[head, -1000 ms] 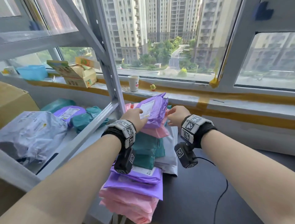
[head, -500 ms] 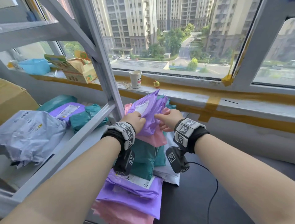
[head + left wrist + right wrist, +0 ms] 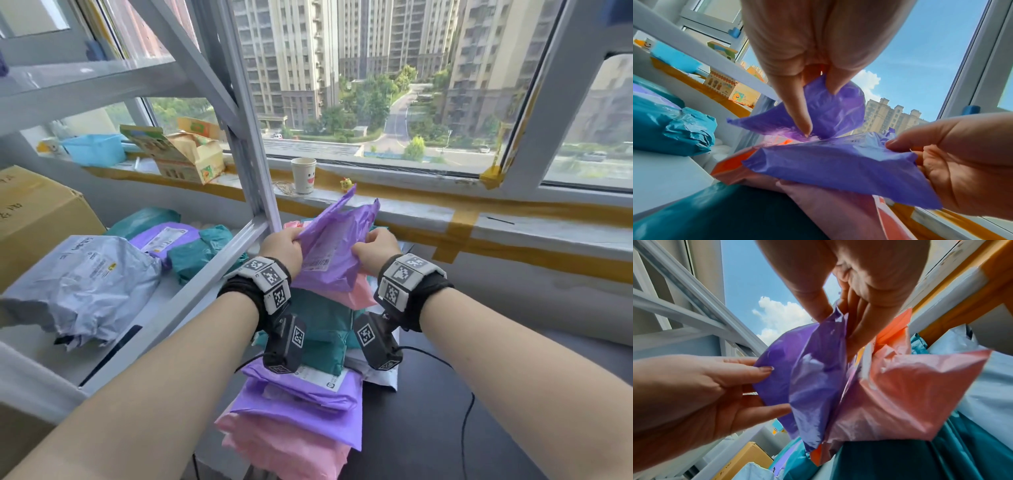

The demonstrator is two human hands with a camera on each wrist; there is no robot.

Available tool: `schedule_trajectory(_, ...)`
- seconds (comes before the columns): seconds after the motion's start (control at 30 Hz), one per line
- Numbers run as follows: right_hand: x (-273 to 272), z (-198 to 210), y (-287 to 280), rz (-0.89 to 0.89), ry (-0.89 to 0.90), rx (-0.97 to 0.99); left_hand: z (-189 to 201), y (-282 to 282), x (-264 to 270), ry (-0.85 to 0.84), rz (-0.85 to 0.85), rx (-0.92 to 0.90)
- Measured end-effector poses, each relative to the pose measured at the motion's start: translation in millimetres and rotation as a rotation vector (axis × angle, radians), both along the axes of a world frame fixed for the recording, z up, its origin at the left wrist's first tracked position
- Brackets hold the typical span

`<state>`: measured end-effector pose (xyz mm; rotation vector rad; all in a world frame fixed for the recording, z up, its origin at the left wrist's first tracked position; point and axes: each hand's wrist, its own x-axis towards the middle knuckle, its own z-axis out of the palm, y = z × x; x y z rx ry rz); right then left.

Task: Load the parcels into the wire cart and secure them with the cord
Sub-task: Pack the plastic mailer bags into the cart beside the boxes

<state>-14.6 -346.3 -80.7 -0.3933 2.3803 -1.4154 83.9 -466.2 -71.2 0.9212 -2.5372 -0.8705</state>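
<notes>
Bare forearms — black wristbands (image 3: 255, 294) carrying grey marker-printed blocks and black cameras (image 3: 286, 344).

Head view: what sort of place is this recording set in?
Probably a makeshift parcel-sorting corner in a high-rise room: a metal shelving rack holds poly-mailer parcels, more mailers are stacked beside it, and the window overlooks apartment towers.

left: shelf post (image 3: 253, 192) just beside parcel stack (image 3: 308, 404) | right: bare dark tabletop (image 3: 445, 428) | ahead: windowsill (image 3: 445, 212)
</notes>
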Motion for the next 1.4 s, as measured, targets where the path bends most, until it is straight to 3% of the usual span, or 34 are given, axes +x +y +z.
schedule_trajectory(0.33,53,27,63,-0.197,0.065,-0.212,26,50,43,0.172,-0.21,-0.208)
schedule_trajectory(0.5,72,31,122,-0.382,0.158,-0.227,31,97,49,0.087,-0.383,-0.273)
schedule_trajectory(0.77,88,28,230,-0.592,0.149,-0.289,44,198,48,0.119,-0.645,-0.303)
schedule_trajectory(1.03,104,40,366,-0.731,0.209,-0.269,56,321,29,0.187,-0.822,-0.34)
schedule_trajectory(1.2,119,38,490,-0.773,0.263,-0.143,53,435,22,0.173,-0.92,-0.309)
schedule_trajectory(1.4,128,22,624,-0.962,0.228,-0.12,43,568,8,0.147,-1.04,-0.269)
